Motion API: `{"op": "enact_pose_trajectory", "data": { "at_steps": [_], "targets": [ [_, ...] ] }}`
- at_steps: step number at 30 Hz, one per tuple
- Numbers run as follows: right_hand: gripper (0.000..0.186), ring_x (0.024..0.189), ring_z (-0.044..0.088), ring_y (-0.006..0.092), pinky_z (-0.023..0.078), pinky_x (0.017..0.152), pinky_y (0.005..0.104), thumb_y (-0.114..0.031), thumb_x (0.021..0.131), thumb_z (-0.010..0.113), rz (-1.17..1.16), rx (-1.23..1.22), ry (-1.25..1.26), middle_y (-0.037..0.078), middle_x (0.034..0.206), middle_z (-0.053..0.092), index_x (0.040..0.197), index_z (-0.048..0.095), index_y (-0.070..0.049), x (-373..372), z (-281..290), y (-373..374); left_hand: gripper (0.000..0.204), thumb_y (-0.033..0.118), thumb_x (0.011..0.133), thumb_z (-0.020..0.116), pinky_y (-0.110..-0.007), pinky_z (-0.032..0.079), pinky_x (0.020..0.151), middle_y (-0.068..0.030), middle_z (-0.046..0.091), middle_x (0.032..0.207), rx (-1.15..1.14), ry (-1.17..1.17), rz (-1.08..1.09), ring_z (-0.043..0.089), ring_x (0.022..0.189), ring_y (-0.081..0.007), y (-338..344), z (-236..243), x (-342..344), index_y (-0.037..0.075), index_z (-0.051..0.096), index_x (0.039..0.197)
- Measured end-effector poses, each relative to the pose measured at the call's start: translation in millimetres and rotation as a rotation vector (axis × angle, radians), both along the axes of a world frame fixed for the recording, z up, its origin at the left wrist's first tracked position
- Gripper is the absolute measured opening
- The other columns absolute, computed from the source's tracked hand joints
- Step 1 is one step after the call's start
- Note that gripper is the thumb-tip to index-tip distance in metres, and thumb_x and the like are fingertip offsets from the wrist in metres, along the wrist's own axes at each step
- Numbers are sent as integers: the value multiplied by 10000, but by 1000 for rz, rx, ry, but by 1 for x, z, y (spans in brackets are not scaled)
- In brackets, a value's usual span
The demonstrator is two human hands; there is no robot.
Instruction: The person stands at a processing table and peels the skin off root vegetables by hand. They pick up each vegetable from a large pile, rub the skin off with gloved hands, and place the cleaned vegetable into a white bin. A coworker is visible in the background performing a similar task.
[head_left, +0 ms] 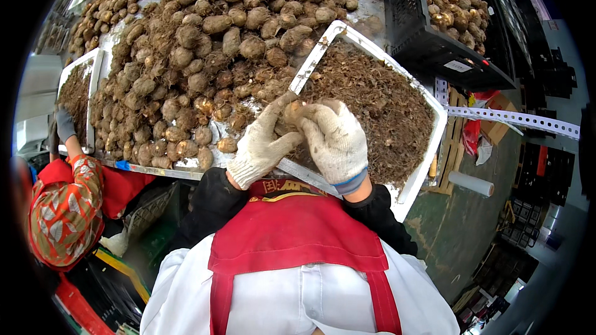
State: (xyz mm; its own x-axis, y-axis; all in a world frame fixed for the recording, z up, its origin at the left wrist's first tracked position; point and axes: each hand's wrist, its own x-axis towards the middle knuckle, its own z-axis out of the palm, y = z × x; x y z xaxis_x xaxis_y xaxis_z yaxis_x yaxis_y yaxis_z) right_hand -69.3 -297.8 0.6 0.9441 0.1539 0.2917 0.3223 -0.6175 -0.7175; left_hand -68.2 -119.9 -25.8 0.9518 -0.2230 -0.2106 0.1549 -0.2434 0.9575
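Both my hands wear whitish knitted work gloves, soiled at the fingers. Between them is a small brown hairy taro (292, 113), partly covered by the fingers. My left hand (264, 144) closes on its left side, with the thumb reaching across below. On the other side my right hand (335, 138) pinches it with bent fingers. They are above the near left edge of a white foam tray (398, 69) holding loose brown fibres and scraps (379, 111). A large heap of hairy taros (205, 43) lies on the table just beyond and left of my hands.
A black plastic crate (434, 46) of taros stands at the far right. At left, a co-worker in a patterned orange top (65, 205) has a gloved hand (64, 125) at another white tray (94, 77). A perforated metal bar (515, 119) juts out right, above a white roll (472, 183).
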Motion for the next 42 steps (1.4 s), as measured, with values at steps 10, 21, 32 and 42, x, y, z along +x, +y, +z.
{"op": "enact_pose_trajectory", "data": {
  "at_steps": [10, 21, 32, 42],
  "targets": [
    [266, 1052, 662, 293, 549, 933, 361, -130, 897, 712, 33, 25, 124, 127, 1204, 661, 1155, 715, -69, -9, 7, -26, 644, 203, 1017, 647, -278, 571, 832, -117, 651, 1251, -588, 362, 54, 680, 982, -138, -2, 13, -3, 8, 336, 1546],
    [137, 907, 685, 320, 570, 770, 414, -192, 904, 708, 72, -157, 136, 101, 1031, 659, 1031, 691, -145, -23, -14, -18, 427, 383, 1110, 442, -348, 617, 771, -146, 642, 1247, -1181, 628, 177, 703, 991, -243, -7, -79, -22, 58, 520, 1377],
    [168, 1044, 674, 323, 552, 909, 401, -123, 903, 686, 204, -148, 92, 137, 1194, 648, 1064, 697, -76, -11, 9, -31, 551, 515, 1049, 520, -351, 658, 589, -130, 691, 1075, -1278, 910, 244, 737, 820, -284, -5, -55, -6, 43, 528, 1331],
    [162, 976, 678, 341, 552, 853, 407, -178, 963, 620, -76, 41, 437, 154, 1037, 694, 1068, 692, -78, -5, -28, -27, 642, 639, 1008, 495, -243, 508, 392, -130, 704, 924, -1338, 1032, 194, 683, 620, -225, -5, -58, -4, 27, 632, 1142]
  ]
}}
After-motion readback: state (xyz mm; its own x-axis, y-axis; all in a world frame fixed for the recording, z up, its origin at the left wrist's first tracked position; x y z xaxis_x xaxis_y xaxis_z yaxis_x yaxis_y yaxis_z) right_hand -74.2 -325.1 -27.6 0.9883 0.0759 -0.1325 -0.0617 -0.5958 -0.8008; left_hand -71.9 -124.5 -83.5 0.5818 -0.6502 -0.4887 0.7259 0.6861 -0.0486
